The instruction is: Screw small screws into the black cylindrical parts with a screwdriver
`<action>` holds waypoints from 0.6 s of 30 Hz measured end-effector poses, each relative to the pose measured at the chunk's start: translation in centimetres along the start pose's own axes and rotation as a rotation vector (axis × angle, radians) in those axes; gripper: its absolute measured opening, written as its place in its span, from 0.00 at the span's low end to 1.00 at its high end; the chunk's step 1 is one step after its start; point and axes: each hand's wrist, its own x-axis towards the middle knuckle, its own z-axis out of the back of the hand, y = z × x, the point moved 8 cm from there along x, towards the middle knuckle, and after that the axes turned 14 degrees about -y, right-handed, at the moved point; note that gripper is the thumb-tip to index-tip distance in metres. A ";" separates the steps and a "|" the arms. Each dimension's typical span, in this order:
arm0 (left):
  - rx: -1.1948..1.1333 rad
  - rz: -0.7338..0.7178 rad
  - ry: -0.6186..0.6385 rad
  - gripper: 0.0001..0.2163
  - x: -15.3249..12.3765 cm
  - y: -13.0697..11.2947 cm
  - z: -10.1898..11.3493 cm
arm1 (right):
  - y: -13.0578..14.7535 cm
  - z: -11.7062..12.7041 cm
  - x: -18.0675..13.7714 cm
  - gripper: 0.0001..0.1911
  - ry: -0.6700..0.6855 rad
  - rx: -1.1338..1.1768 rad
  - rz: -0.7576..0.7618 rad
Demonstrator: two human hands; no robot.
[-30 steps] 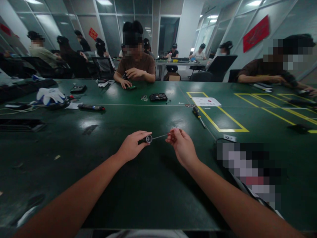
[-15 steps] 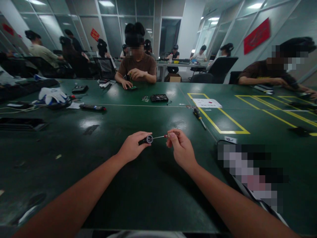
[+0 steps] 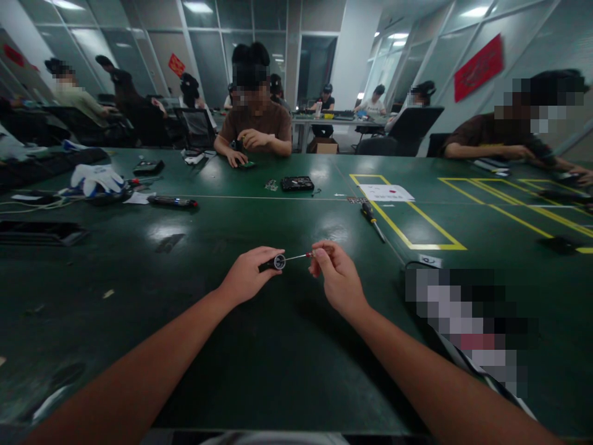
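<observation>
My left hand is closed around a small black cylinder with a pale ring at its open end, which faces right. What the cylinder belongs to is hidden by the fingers. My right hand pinches the handle of a thin screwdriver, with a red collar at the base of its metal shaft. The shaft points left and its tip meets the cylinder's open end; how deep it reaches cannot be seen. Both hands are held above the green table.
Beyond my hands lie a yellow-and-black screwdriver, a black device and a white paper by yellow tape. Left are gloves and a dark pen-shaped tool. A blurred-out item lies right. A co-worker sits opposite.
My hands, the cylinder and the screwdriver keep nearly the same position. The view has shifted very slightly. A person at the far left back has moved a little to the left.
</observation>
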 end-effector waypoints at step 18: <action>0.072 -0.044 0.058 0.19 -0.3 0.2 -0.6 | -0.4 0.1 0.2 0.14 -0.043 0.030 -0.044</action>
